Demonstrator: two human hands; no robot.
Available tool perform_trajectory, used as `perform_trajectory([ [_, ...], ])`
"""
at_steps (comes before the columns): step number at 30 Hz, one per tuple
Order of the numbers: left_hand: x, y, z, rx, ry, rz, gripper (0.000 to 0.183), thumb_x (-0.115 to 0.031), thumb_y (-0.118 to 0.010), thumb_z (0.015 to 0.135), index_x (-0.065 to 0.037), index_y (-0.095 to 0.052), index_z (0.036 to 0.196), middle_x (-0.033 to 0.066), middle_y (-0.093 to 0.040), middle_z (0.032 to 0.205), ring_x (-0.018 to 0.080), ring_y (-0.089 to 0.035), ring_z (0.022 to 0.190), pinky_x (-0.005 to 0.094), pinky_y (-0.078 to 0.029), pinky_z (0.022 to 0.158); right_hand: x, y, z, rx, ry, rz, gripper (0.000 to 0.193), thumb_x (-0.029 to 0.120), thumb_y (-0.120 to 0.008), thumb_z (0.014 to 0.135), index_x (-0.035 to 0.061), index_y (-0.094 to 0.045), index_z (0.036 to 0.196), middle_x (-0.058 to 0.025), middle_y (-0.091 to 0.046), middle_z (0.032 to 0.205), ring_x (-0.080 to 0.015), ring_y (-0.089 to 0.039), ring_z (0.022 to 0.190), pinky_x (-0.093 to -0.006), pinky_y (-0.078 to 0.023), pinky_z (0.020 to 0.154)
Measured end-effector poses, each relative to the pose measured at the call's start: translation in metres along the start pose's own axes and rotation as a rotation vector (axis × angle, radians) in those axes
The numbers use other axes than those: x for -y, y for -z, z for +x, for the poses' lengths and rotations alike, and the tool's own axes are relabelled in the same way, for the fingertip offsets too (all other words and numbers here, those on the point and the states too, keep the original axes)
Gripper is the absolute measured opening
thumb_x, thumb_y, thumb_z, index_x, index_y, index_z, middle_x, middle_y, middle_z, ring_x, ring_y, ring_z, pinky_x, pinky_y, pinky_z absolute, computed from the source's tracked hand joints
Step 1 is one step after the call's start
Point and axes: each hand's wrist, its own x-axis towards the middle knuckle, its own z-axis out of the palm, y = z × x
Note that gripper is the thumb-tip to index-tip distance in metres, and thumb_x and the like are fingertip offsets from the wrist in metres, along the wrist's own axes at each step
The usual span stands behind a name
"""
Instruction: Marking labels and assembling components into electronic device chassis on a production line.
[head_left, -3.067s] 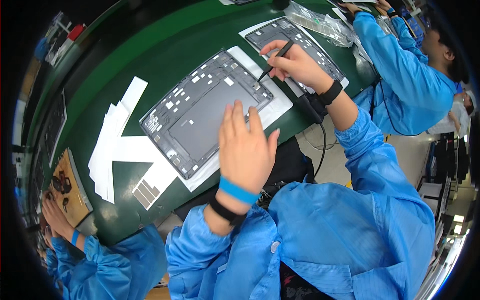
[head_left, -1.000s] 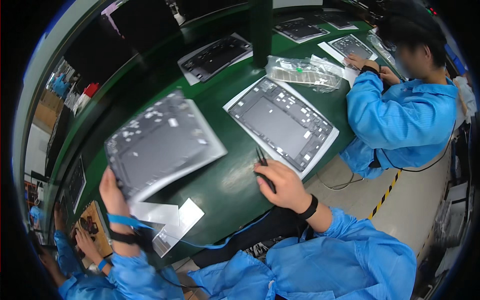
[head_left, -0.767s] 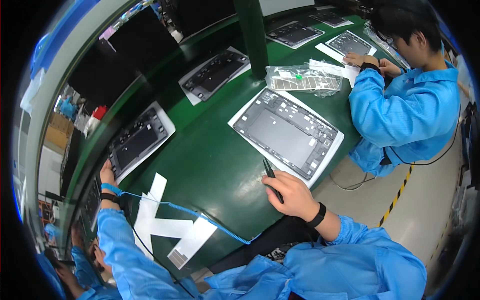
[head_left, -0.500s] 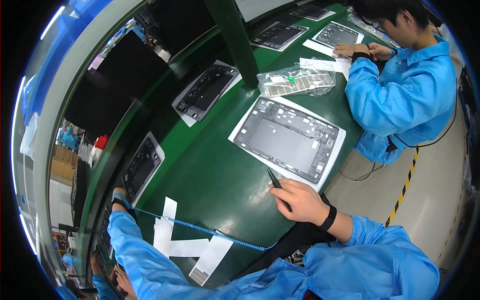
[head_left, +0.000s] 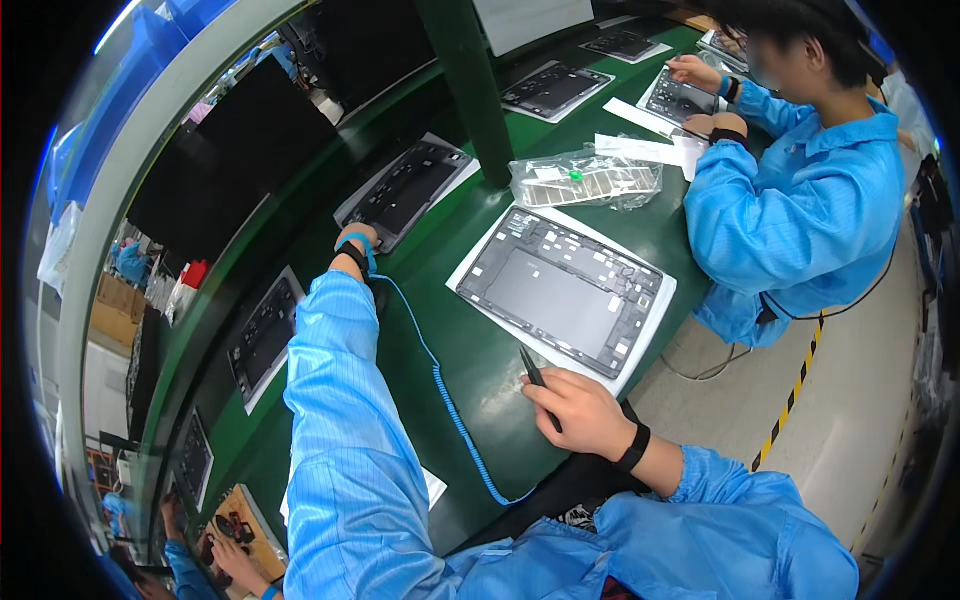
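left hand on far panel — right hand grips tool

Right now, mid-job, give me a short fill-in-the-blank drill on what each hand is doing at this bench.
1. The right hand holds a thin black ____ by the near edge of the open tablet chassis.
2. The left hand reaches to a second chassis on the ____ conveyor belt.
3. A coiled ____ cord runs from the left wrist strap.

Missing words: tool; green; blue
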Motion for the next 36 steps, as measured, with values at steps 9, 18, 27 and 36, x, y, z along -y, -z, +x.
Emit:
perform_trajectory([
  [9,0.164,0.01,-0.142,-0.679,0.05,-0.513,0.032,-0.02,-0.053,0.092,0.008,-0.067,0.088,0.0222,-0.067,0.076,0.0332,-0.07,0.073,0.0453,-0.056,0.062,-0.001,0.007,-0.002,-0.042,0.015,0.178,0.026,0.011,-0.065,0.081,0.0048,-0.063,0.106,-0.0165,-0.063,0.102,-0.0317,-0.062,0.099,-0.0372,-0.053,0.082],
  [18,0.077,-0.01,-0.498,-0.668,0.237,-1.445,0.034,-0.024,-0.049,0.104,0.006,-0.063,0.111,0.0106,-0.069,0.097,0.0164,-0.067,0.077,0.0291,-0.054,0.069,0.015,0.006,0.047,-0.058,-0.644,1.373,0.04,0.024,-0.062,0.098,0.0006,-0.051,0.129,-0.0116,-0.057,0.127,-0.0206,-0.061,0.11,-0.0302,-0.053,0.089],
  [27,0.031,-0.173,-0.546,-0.752,0.47,-1.392,0.04,-0.026,-0.05,0.104,0.005,-0.061,0.081,0.001,-0.059,0.07,0.0085,-0.048,0.067,0.0289,-0.041,0.058,0.019,-0.005,0.033,0.029,-0.504,0.85,0.028,0.008,-0.065,0.091,-0.0009,-0.063,0.118,-0.0098,-0.067,0.109,-0.0136,-0.065,0.091,-0.0249,-0.051,0.078],
  [36,0.013,-0.182,-0.567,-0.725,0.499,-0.583,0.025,-0.02,-0.064,0.092,0.0,-0.062,0.078,0.0115,-0.058,0.066,0.0263,-0.057,0.059,0.0384,-0.046,0.058,0.008,-0.014,0.018,0.084,-0.252,0.206,0.031,0.002,-0.067,0.082,0.0036,-0.063,0.113,-0.0093,-0.067,0.101,-0.0189,-0.06,0.084,-0.0296,-0.048,0.07],
])
